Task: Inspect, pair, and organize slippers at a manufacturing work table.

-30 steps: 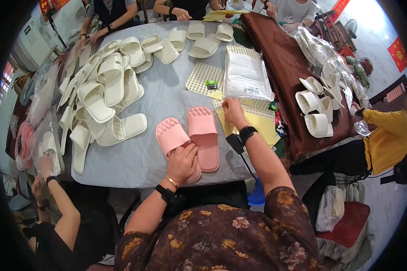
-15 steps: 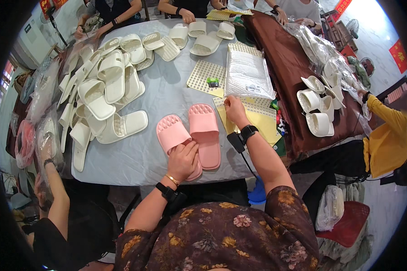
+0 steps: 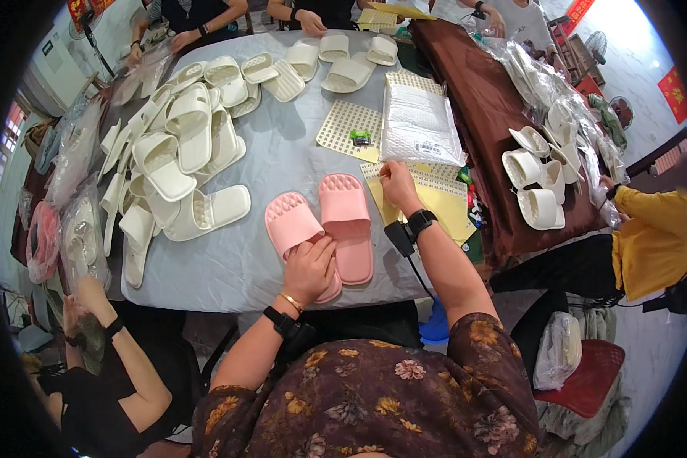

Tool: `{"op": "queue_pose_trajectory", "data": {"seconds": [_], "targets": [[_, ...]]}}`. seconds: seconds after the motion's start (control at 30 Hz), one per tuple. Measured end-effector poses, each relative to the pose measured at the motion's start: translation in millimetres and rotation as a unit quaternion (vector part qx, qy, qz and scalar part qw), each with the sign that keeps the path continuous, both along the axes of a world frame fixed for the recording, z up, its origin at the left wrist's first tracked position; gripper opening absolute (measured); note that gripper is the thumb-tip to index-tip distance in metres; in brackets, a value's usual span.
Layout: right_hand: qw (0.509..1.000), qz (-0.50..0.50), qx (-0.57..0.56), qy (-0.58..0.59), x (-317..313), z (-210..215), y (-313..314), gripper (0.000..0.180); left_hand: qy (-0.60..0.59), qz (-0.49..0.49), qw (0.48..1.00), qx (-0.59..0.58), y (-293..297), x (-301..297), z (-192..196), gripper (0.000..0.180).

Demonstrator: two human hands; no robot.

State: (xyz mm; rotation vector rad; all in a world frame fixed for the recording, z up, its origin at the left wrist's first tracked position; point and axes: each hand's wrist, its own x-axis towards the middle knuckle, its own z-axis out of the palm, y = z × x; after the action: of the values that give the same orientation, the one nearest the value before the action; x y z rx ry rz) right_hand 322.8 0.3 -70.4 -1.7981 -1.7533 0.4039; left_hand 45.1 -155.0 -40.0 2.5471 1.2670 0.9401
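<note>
A pair of pink slippers (image 3: 345, 229) lies side by side at the table's near edge, toes pointing away. My left hand (image 3: 309, 267) grips the left slipper at the rear edge of its strap, fingers bent over it. To the right, my right hand (image 3: 396, 183) rests over a yellow-backed sheet of small stickers (image 3: 435, 200). Its fingers are curled together at the sheet's upper left; whatever is pinched there is too small to make out. Just beyond lie a white padded mailer (image 3: 420, 126) and another sticker sheet (image 3: 343, 126) with a small green-and-black item (image 3: 360, 138) on it.
Cream slippers (image 3: 187, 141) are heaped on the left of the grey-covered table (image 3: 282, 153). More cream slippers (image 3: 538, 179) lie on a brown cover (image 3: 466, 84) at right, beside clear plastic bags (image 3: 538, 80). Co-workers' hands (image 3: 311, 22) work across the table and at both sides.
My hands and the pink slippers stay nearly still. At the lower left, a co-worker's arms have shifted at the plastic bags; hands across the table have moved slightly.
</note>
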Motion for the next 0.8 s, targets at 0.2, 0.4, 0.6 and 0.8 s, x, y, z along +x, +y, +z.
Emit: {"op": "queue_pose_trajectory", "data": {"seconds": [0.2,0.4,0.6,0.8], "targets": [[0.998,-0.003,0.013,0.064,5,-1,-2,0.018,-0.001,0.002,1.000,0.000,0,0,-3,0.031],[0.999,-0.001,0.024,0.027,1,-2,-1,0.018,-0.004,0.004,1.000,0.009,-1,0,-4,0.030],[0.993,-0.045,0.054,0.091,-5,5,-2,0.010,-0.014,0.007,1.000,0.027,-2,0,-2,0.028],[0.985,-0.066,0.115,0.112,-9,35,-29,0.014,-0.012,0.011,1.000,0.016,-1,0,-9,0.028]]}}
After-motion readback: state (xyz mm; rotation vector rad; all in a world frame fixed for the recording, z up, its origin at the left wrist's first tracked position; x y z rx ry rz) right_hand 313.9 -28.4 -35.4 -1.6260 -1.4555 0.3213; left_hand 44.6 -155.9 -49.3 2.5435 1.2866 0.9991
